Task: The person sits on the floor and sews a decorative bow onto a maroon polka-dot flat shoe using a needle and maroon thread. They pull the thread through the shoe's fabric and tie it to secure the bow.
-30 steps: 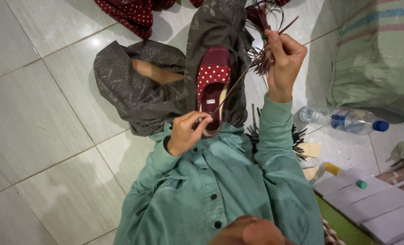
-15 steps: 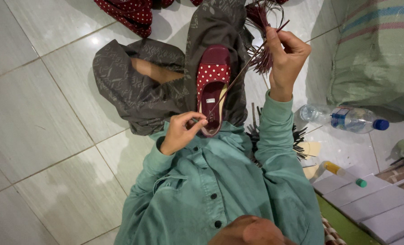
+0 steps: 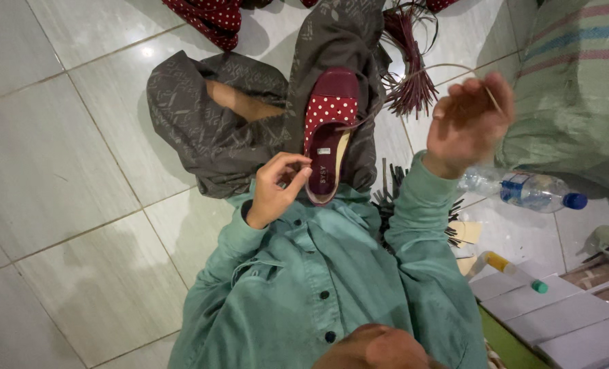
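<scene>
The maroon dotted slipper (image 3: 328,137) lies on the lap. The left hand (image 3: 277,188) pinches its rim; the right hand (image 3: 465,123) pulls a thin strand (image 3: 424,68) taut, perhaps thread. Stitching looks partway, edge unfinished

Glossy white floor tiles (image 3: 58,157) — grey grout

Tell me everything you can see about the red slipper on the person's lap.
The slipper is a flat slip-on, dark maroon, with a red white-dotted band over the toe and a cream insole showing. It lies sole-down along the grey-trousered leg, toe pointing away. The left hand pinches at its heel edge; a thin strip arcs toward the raised right hand.
</scene>
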